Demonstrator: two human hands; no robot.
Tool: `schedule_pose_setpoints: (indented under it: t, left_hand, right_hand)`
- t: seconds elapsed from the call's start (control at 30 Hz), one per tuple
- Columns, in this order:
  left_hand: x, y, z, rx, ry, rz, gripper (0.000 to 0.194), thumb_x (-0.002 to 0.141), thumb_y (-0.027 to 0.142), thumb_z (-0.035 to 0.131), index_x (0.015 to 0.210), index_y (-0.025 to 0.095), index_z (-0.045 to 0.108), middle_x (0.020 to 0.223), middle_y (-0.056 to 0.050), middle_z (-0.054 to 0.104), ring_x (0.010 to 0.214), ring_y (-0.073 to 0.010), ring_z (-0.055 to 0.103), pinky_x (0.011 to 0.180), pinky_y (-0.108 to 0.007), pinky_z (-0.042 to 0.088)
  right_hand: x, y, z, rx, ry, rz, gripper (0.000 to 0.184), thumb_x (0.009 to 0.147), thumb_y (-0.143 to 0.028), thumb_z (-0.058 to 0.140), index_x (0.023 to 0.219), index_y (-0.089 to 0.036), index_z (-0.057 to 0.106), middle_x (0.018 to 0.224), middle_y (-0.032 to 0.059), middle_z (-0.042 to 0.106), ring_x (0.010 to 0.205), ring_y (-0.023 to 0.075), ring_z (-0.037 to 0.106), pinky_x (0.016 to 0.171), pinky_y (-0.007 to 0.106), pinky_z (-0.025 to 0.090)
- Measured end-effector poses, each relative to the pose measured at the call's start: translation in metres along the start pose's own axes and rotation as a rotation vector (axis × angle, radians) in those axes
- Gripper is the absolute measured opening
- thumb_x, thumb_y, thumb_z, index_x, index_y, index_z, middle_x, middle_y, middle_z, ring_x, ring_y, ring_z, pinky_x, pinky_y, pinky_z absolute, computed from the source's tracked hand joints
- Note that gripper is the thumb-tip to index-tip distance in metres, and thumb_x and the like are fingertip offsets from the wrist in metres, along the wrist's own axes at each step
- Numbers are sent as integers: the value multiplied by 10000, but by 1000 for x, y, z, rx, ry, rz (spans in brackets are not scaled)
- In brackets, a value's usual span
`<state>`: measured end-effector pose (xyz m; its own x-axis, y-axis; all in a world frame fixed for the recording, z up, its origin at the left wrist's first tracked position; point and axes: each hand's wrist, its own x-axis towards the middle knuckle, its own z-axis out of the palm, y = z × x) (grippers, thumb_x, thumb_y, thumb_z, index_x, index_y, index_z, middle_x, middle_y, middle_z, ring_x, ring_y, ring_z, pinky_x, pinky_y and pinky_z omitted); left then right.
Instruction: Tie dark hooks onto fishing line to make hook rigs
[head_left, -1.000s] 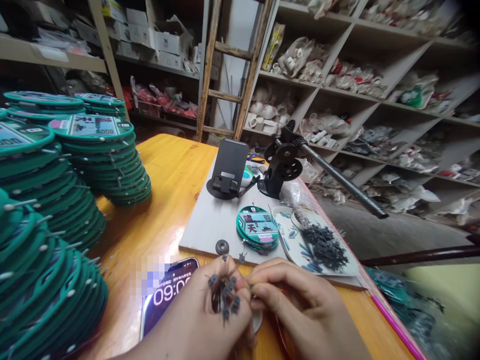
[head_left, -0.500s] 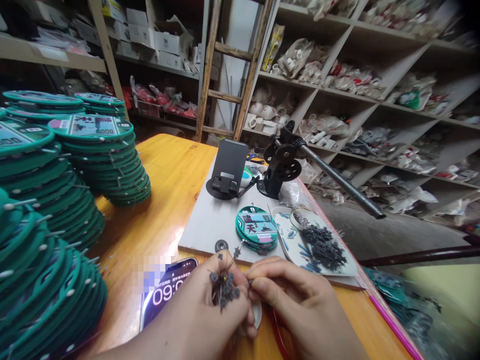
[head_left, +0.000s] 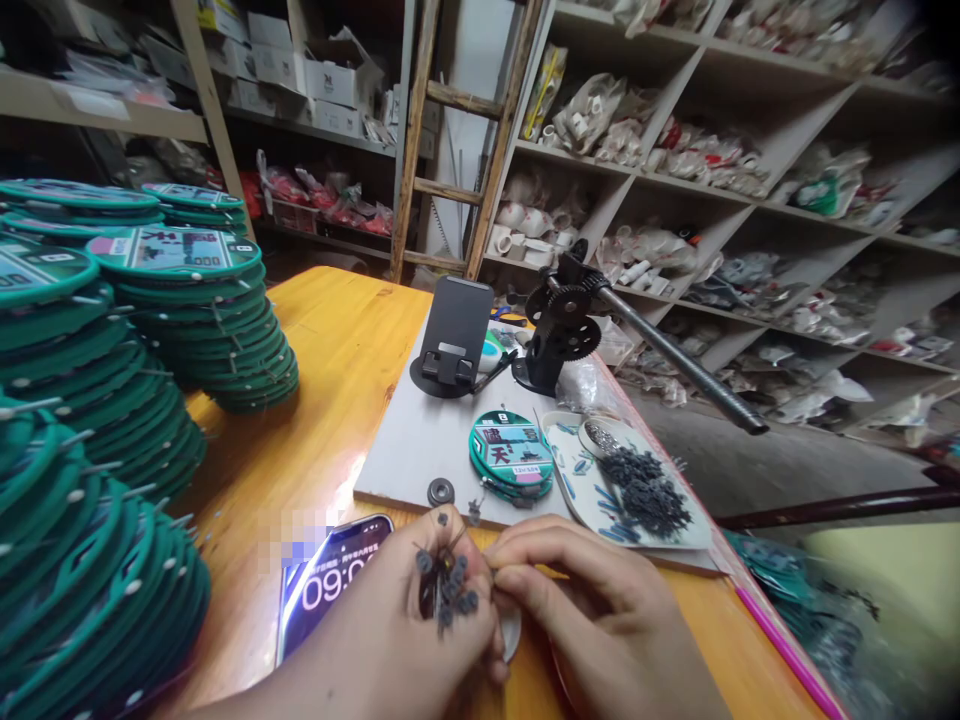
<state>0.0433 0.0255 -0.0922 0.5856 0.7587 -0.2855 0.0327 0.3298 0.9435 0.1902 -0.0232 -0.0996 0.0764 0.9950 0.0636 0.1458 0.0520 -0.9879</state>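
Observation:
My left hand (head_left: 442, 620) is closed around a bunch of small dark grey rubber stoppers on thin wires (head_left: 450, 585). Their knobbly ends stick out between thumb and fingers. Beside it, my right hand (head_left: 577, 590) pinches thumb and forefinger together, touching the left fingertips; whatever lies in that pinch is too small to make out. Under the hands a pale round rim (head_left: 511, 632) shows in part. Just beyond them, a green round line spool (head_left: 511, 452) with a printed label lies on a grey board (head_left: 397, 455), near a small black ring (head_left: 441, 491).
A white tray (head_left: 701, 540) at the right holds dark stoppers, blue pieces and a small dish. Tall stacks of green spools (head_left: 202, 330) stand left, near a phone (head_left: 330, 580). A black phone stand (head_left: 455, 330) and a geared device with a long rod (head_left: 559, 330) stand behind.
Both hands stay together in nearly the same place. The right fingertips have shifted slightly left, and a red strip visible below them before is now mostly out of sight.

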Motion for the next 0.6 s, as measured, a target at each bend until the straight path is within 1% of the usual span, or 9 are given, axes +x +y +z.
schedule_pose_setpoints:
  t: [0.07,0.17,0.23,0.37,0.47,0.53,0.6]
  left_hand:
    - [1,-1,0,-13,6,-2,213,805,294,619,712,214,445,558,76,578,595,-103,595,639,-225,464]
    - [4,-6,0,-107,-26,7,266,800,357,655,720,207,451,582,61,600,596,-100,580,629,-230,459]
    - [6,-9,0,-138,-35,18,269,795,354,674,727,202,463,602,51,615,589,-98,577,619,-231,462]
    - [8,-7,-1,-9,31,42,165,793,240,656,725,190,514,624,37,642,617,-104,614,658,-231,487]
    - [8,-5,-1,47,55,54,149,774,222,651,688,189,534,636,25,653,634,-115,623,668,-235,495]
    - [8,-4,-2,27,42,59,161,772,247,647,673,189,534,647,18,653,644,-124,624,672,-241,502]
    - [8,-4,-3,3,-3,57,183,772,287,645,664,179,545,664,3,657,667,-135,622,680,-249,506]
  right_hand:
    - [0,0,0,19,-1,11,124,880,-243,660,790,-219,741,766,31,697,581,164,692,554,246,581]
    - [1,2,2,192,12,83,101,859,-249,685,782,-208,735,719,18,668,555,161,662,561,280,572]
    - [1,2,2,257,25,108,81,839,-256,710,783,-206,742,711,17,673,572,158,652,571,277,563]
    - [1,1,0,194,56,101,72,831,-239,725,773,-218,762,766,16,700,612,133,665,599,216,556]
    - [2,0,-4,157,70,62,77,838,-231,717,776,-231,763,810,15,695,646,132,665,624,206,558]
    - [3,0,-5,143,73,50,73,840,-230,715,785,-227,762,825,17,686,660,130,657,636,203,555]
    - [3,0,-5,161,64,57,76,844,-236,713,785,-216,756,807,11,671,641,122,653,625,198,551]
